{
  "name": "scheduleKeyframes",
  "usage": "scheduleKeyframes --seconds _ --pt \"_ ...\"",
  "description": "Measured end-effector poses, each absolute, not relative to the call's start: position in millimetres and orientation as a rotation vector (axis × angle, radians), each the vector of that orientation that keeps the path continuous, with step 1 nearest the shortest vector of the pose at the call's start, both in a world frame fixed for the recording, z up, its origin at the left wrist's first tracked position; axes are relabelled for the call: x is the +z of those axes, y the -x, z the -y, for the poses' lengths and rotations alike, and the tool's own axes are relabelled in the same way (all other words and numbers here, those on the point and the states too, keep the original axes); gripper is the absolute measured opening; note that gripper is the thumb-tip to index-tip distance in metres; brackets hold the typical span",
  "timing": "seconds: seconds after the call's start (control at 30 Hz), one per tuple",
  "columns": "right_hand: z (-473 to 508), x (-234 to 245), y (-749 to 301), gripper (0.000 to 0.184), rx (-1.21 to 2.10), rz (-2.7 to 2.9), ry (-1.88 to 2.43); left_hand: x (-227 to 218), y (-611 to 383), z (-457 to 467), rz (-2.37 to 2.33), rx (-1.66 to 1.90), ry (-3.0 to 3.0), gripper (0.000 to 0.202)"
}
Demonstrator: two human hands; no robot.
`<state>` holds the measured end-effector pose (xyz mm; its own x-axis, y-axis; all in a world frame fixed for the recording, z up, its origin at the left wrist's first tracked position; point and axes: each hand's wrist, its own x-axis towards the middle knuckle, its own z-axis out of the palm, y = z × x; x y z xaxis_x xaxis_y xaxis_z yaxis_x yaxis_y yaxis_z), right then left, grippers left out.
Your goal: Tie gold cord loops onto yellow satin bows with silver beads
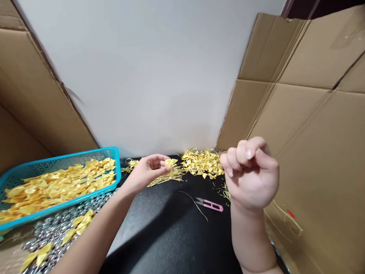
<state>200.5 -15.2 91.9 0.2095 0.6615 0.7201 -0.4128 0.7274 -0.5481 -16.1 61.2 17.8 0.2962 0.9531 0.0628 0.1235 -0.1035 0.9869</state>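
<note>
My left hand (148, 169) reaches forward over the black tabletop (161, 229) and pinches a small yellow ribbon bow (170, 162) between thumb and fingers. Just under it lies a bundle of thin gold wires (166, 178). My right hand (251, 172) is raised nearer the camera with its fingers curled into a loose fist; whether it pinches a thin wire is too fine to make out. Beyond both hands, against the wall, sits a heap of finished yellow bows (203, 163). Pink thread snips (210, 204) lie on the table between my arms.
A teal plastic basket (116, 163) full of yellow ribbon pieces stands at the left, over a spread of silver rings (54, 231) with a few loose bows on them. Cardboard panels (313, 120) wall in the right and left sides. A white wall is behind.
</note>
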Motion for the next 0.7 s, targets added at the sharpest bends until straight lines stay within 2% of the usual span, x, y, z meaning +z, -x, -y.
scheduleKeyframes --seconds 0.23,0.4,0.7 --pt "7 62 -198 0.025 0.649 1.322 0.38 13 27 -55 -1.051 0.772 -1.657 0.034" --pt "-11 44 -195 0.023 0.247 1.801 0.709 10 31 -46 -1.066 0.884 -1.531 0.036" --pt "-33 18 -164 0.024 0.243 2.009 0.904 17 26 -37 -1.101 1.151 -1.252 0.033"
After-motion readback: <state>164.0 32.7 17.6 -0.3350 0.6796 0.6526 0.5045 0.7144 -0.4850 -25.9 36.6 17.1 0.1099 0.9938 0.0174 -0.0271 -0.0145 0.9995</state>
